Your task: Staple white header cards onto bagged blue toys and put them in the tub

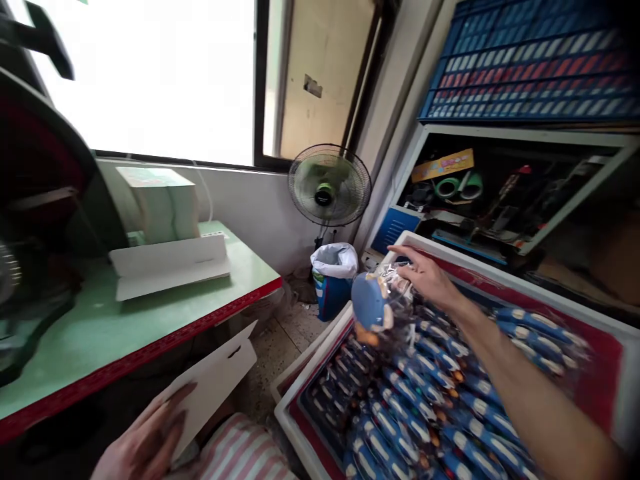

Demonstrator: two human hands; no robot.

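Note:
My left hand [145,433] grips a white flat carton [217,380] with a slot cut near its far end, tilted up over my lap. Off to the right, my right hand [423,273] pinches the clear plastic wrap of a blue, rounded item [369,301] with cream and orange parts; its exact kind I cannot make out. It is held above a white-rimmed tray [313,437] with a red lining, in which many similar blue and cream wrapped pieces [400,393] lie in rows.
On the left, a green table [240,267] with a red edge bears an open white carton [173,270] and a stack of cards [170,207]. A fan [327,190] stands behind a lined bin bag [335,280]. Blue crates [535,73] sit above a cluttered shelf [505,247] at right.

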